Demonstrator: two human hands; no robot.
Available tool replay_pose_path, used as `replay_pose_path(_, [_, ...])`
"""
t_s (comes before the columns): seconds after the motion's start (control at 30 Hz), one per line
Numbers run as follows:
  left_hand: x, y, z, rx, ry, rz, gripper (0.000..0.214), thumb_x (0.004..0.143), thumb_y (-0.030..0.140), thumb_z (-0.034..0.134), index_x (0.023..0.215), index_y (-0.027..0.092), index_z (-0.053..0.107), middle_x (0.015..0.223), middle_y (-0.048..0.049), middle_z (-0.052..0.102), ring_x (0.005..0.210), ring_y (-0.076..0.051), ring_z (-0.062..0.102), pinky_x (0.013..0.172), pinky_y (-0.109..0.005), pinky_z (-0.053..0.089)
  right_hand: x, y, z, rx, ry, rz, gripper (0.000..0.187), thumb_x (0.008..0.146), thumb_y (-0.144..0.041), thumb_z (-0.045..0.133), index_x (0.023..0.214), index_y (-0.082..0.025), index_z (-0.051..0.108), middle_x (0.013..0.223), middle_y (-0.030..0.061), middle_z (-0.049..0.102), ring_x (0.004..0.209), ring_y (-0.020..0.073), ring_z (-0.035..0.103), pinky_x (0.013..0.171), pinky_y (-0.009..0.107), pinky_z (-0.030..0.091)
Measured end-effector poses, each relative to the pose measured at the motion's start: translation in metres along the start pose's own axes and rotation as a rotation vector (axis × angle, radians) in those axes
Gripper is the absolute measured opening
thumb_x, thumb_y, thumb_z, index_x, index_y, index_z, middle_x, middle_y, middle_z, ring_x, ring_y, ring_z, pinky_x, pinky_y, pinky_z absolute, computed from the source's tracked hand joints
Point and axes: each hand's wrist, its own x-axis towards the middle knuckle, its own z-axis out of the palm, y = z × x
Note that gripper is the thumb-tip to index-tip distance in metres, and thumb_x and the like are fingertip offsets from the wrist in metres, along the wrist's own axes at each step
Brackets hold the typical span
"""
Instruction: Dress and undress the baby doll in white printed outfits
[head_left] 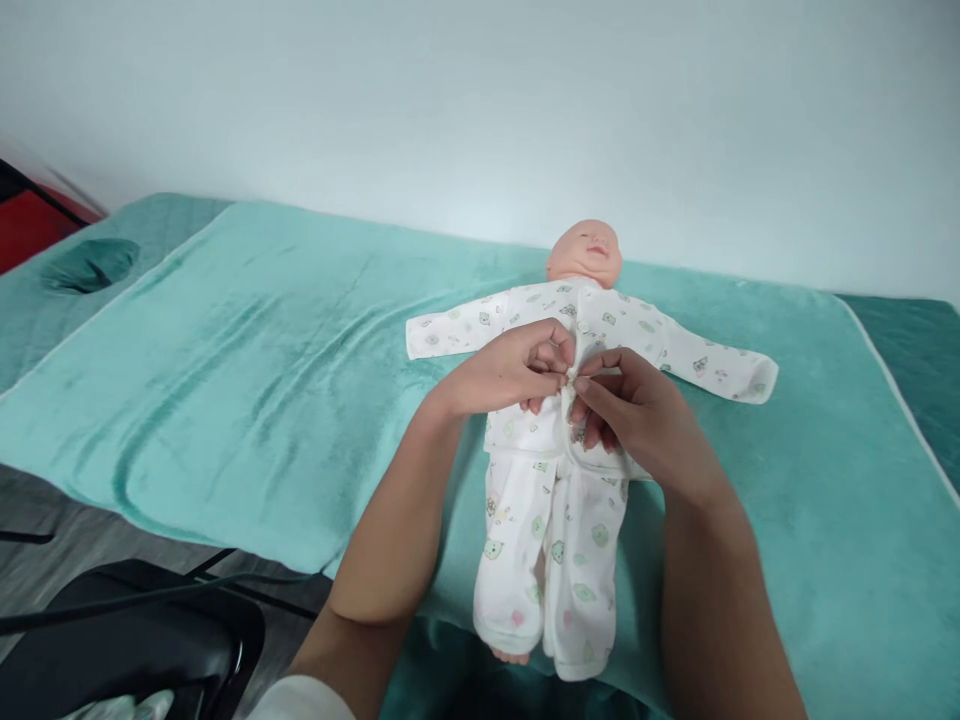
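Note:
A baby doll [585,250] lies on its back on a teal blanket [262,380], head toward the wall, arms spread. It wears a white printed jacket [637,330] and matching trousers [555,560]. My left hand [510,370] and my right hand [637,415] meet at the middle of the doll's chest. Both pinch the front edges of the jacket together at a small fastener. A bare foot of the doll [510,655] shows below the left trouser leg.
The blanket covers a padded table against a white wall [480,100]. A dark teal cloth [90,265] lies at the far left. A black chair [127,640] stands at the lower left, beside the table's front edge. Something red [30,225] shows at the left edge.

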Motion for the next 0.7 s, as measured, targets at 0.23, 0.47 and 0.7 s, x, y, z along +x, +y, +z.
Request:
replay_pose_path(0.23, [0.0011, -0.0036, -0.0025, -0.039, -0.034, 0.021, 0.015, 0.081, 0.012, 0.06, 0.091, 0.021, 0.054, 0.07, 0.0062, 0.058, 0.054, -0.006, 0.056, 0.049, -0.02, 0.044, 0.0004, -0.002, 0.0003, 0.0, -0.017, -0.003, 0.022, 0.094, -0.041, 0.063, 0.102, -0.023, 0.055, 0.07, -0.0031, 0.067, 0.05, 0.0104, 0.06, 0.045, 0.019, 0.043])
replay_pose_path(0.47, [-0.0012, 0.0008, -0.0039, -0.029, -0.065, -0.035, 0.012, 0.083, 0.016, 0.063, 0.093, 0.019, 0.056, 0.071, 0.0049, 0.063, 0.054, -0.005, 0.056, 0.05, -0.019, 0.043, -0.0001, -0.0031, 0.0006, 0.019, -0.024, -0.003, 0.021, 0.094, -0.04, 0.063, 0.1, -0.022, 0.055, 0.07, -0.0031, 0.066, 0.049, 0.0104, 0.06, 0.043, 0.02, 0.042])
replay_pose_path(0.7, [-0.0035, 0.0012, -0.0078, -0.043, -0.115, -0.07, 0.012, 0.083, 0.02, 0.067, 0.093, 0.019, 0.06, 0.071, 0.0047, 0.067, 0.055, -0.006, 0.057, 0.052, -0.02, 0.046, 0.0006, -0.0023, 0.0015, 0.018, -0.001, 0.014, 0.021, 0.093, -0.042, 0.062, 0.097, -0.023, 0.054, 0.07, -0.0023, 0.067, 0.048, 0.0113, 0.06, 0.042, 0.02, 0.041])
